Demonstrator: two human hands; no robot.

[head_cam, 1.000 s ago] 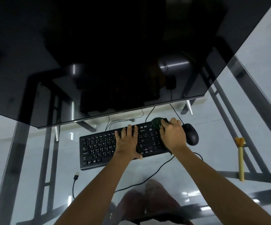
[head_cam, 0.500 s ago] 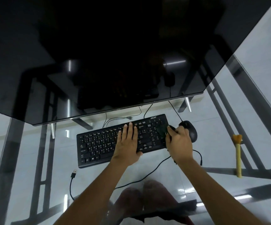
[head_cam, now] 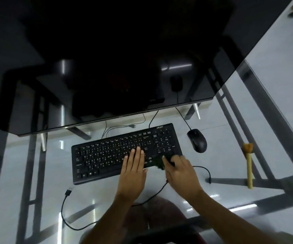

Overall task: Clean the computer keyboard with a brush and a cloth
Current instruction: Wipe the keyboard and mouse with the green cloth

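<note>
Two hands work a black keyboard (head_cam: pixel 124 153) at frame centre: the left hand (head_cam: pixel 133 169) lies flat and empty, steadying it, while the right hand (head_cam: pixel 181 170) grips a dark cloth (head_cam: pixel 157 162) at its lower-right corner. The brush (head_cam: pixel 248 165) lies aside, far right, so wiping seems underway.

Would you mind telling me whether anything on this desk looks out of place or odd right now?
Only one thing: the USB plug lies loose on the glass desk in front of the keyboard, connected to nothing. The keyboard sits slightly askew. The brush lies unused to the right, beyond the mouse.
</note>
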